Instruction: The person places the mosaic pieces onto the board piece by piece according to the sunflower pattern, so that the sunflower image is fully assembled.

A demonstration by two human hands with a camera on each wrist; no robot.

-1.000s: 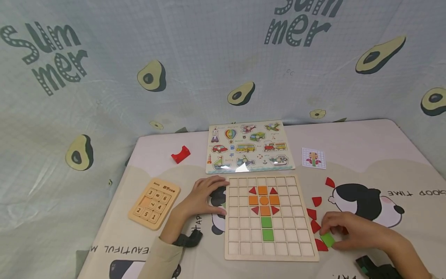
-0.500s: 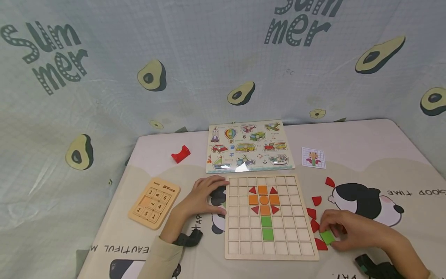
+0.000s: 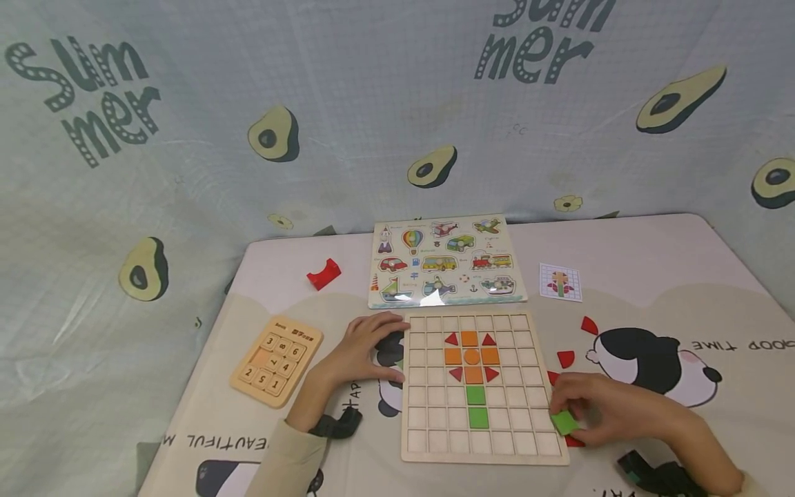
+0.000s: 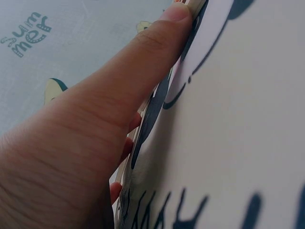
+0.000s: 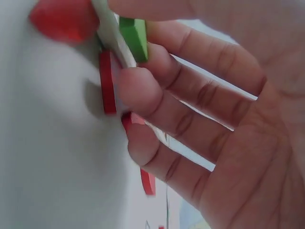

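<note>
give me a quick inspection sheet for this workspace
surface: table under a cartoon-print mat.
job's things: wooden grid board with an orange, red and green flower pattern; green square tile at the board's right edge; loose red pieces to its right.
clutter: vehicle puzzle board, number slide puzzle, red arch block, pattern card.
grippers: left hand rests flat at the board's left edge; right hand pinches the green tile.
cables: nothing seen.
surroundings: avocado-print "summer" backdrop.
</note>
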